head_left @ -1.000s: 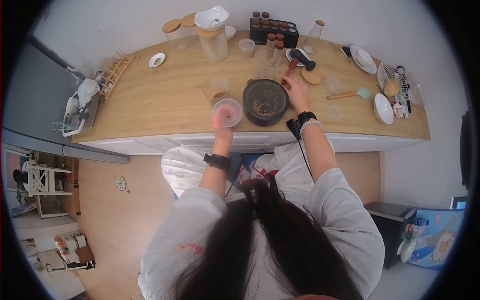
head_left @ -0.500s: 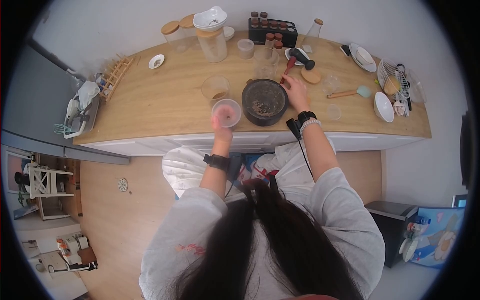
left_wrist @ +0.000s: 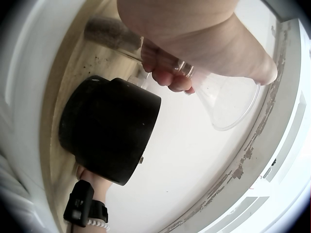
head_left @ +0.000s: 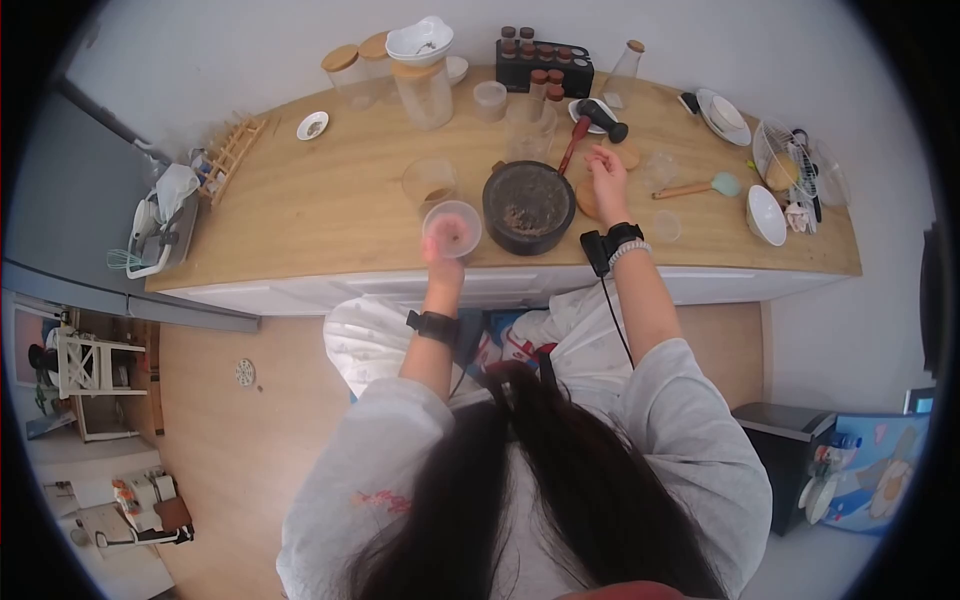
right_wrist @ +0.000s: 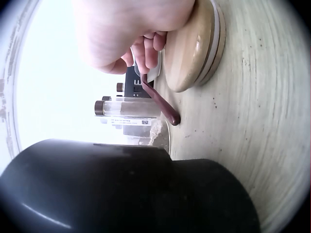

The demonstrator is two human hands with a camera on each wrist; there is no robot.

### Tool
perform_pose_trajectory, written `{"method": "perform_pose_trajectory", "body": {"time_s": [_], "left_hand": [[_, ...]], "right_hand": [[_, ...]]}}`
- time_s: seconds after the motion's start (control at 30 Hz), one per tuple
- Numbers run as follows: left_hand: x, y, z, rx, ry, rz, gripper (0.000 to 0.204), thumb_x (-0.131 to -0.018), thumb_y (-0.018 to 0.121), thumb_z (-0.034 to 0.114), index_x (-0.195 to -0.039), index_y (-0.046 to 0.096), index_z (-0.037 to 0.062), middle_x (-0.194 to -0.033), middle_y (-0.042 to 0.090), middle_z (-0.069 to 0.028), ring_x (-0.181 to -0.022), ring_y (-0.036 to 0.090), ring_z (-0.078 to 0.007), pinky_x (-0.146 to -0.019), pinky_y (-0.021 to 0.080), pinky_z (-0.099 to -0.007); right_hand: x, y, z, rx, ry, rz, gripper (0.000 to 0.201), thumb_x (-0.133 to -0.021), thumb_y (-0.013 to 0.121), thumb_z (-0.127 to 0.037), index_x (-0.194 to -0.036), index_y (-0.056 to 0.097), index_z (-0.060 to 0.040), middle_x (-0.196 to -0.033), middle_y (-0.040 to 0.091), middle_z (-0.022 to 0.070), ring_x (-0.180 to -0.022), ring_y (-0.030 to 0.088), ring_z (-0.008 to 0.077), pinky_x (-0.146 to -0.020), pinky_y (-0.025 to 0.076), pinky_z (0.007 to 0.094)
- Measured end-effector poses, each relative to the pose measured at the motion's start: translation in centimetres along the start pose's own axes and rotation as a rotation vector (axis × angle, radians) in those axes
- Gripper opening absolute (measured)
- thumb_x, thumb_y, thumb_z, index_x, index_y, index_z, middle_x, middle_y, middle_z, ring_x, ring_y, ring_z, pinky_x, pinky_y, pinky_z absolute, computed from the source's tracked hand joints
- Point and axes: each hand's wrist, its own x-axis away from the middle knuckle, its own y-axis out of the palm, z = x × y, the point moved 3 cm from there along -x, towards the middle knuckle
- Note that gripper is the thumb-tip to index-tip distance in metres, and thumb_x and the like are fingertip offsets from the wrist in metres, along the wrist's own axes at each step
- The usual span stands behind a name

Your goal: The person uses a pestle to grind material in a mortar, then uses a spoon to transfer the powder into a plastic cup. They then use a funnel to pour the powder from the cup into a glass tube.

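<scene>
My left hand (head_left: 445, 262) holds a clear cup (head_left: 462, 217) at the counter's front edge. The curled fingers (left_wrist: 167, 80) wrap its side in the left wrist view. Right of the cup stands a black mortar (head_left: 528, 208) with brown crumbs inside. Beyond the mortar, my right hand (head_left: 608, 183) hovers over a round wooden lid (head_left: 587, 200), its fingers loosely bent and holding nothing. Just past those fingertips, a dark red handle (head_left: 573, 147) leans up from the counter in the head view. The right wrist view shows the wooden lid (right_wrist: 187, 58) close beside the hand.
Behind the cup is a glass beaker (head_left: 430, 185) with brown contents. A black pestle (head_left: 603, 120) lies across a white dish at the back. Further right are a spatula (head_left: 700, 188), a white bowl (head_left: 767, 215) and a wire basket (head_left: 778, 155). A spice rack (head_left: 545, 68) stands along the wall.
My right hand has moved away from the mortar and the red handle, to the right, uncovering the wooden lid beside the mortar. The left hand and the cup have stayed put.
</scene>
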Motion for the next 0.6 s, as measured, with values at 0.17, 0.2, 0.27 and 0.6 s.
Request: {"method": "perform_pose_trajectory", "body": {"time_s": [0.17,0.2,0.27,0.6], "left_hand": [[0.0,-0.5,-0.2,-0.026,-0.021,-0.003,0.066,-0.079,0.032,0.063,-0.096,0.054,0.0035,-0.082,0.056,-0.0065,-0.068,0.054,-0.0177,-0.055,0.043,-0.0279],[-0.1,-0.5,-0.3,-0.005,-0.046,0.001,0.066,-0.079,0.032,0.063,-0.096,0.055,0.0036,-0.082,0.056,-0.0065,-0.068,0.054,-0.0178,-0.055,0.043,-0.0281],[-0.3,-0.5,-0.3,-0.003,-0.062,-0.002,0.065,-0.079,0.033,0.063,-0.095,0.055,0.0038,-0.082,0.056,-0.0066,-0.069,0.054,-0.0178,-0.056,0.043,-0.0286],[0.7,1.6,4.6,-0.138,0.164,-0.073,0.056,-0.083,0.038,0.055,-0.087,0.056,0.002,-0.079,0.056,-0.0051,-0.075,0.052,-0.015,-0.064,0.041,-0.0279]], "right_hand": [[0.3,-0.1,0.3,0.036,0.013,-0.009,0.02,-0.084,0.05,-0.003,-0.102,0.057,0.0009,-0.084,0.06,0.0049,-0.079,0.056,0.0107,-0.071,0.043,0.0219],[0.2,-0.1,0.4,0.036,0.003,0.001,0.019,-0.083,0.051,-0.003,-0.1,0.057,0.001,-0.081,0.059,0.004,-0.076,0.056,0.0098,-0.069,0.043,0.0212],[0.2,0.0,0.4,0.027,-0.007,0.018,0.017,-0.082,0.052,-0.003,-0.097,0.059,0.0011,-0.078,0.059,0.0033,-0.072,0.056,0.0088,-0.065,0.043,0.0203],[0.2,-0.3,0.6,0.031,0.002,0.016,0.013,-0.082,0.052,-0.002,-0.092,0.061,0.0005,-0.077,0.061,0.0039,-0.07,0.057,0.0087,-0.061,0.043,0.0202]]}}
